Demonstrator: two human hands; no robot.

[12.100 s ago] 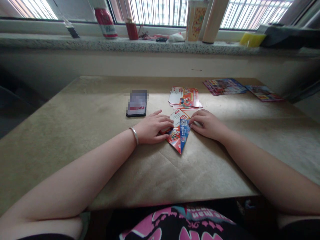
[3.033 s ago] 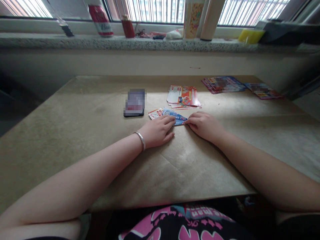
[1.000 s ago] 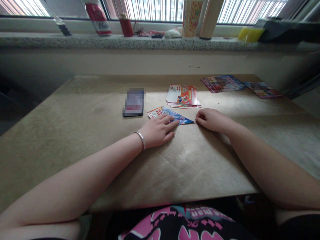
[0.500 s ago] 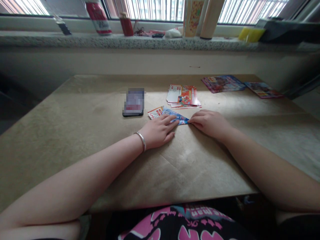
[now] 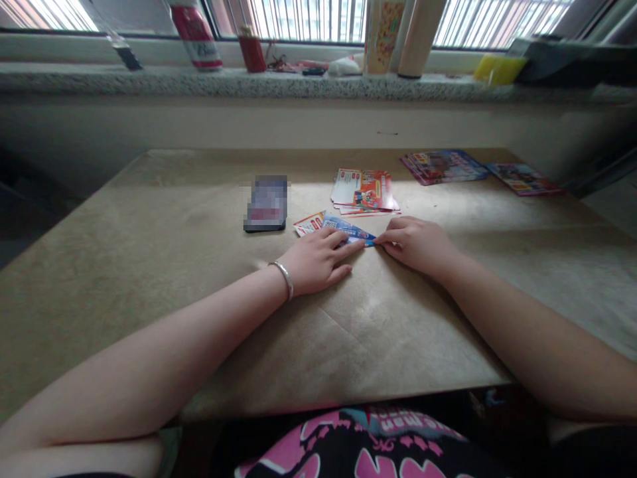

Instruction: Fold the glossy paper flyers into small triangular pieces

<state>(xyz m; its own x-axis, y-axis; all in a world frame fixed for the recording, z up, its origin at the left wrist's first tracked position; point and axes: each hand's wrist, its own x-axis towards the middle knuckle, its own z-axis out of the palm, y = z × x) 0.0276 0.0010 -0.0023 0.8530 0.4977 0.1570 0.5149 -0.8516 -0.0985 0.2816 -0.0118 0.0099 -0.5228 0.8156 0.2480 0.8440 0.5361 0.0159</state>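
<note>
Your tabletop (image 5: 298, 352) layout hasn't changed. Purple-and-blue leaflet stack (image 5: 444, 166) sits untouched at the far right. Hands are where the change is: your right hand (image 5: 377, 241) is back on the near work from just past the point a second ago, fingertips closed and apparently pinching. Your left hand (image 5: 318, 262) lies flat, fingers spread, pressing down rather than gripping; index finger now reaches a little closer to the right hand. Red-and-white leaflet stack (image 5: 363, 189) hasn't moved, just beyond. Smartphone (image 5: 266, 206) likewise, to the left. Folded leaflet (image 5: 354, 230) is flat on the tabletop under your left fingers, blue side showing; earlier it points at you, now it lies sideways, narrower, point to the right. Reads as one more fold made and its crease being pressed. Smallest bit, the tip, is hidden by your right fingertips, so can't judge its sharpness.
</note>
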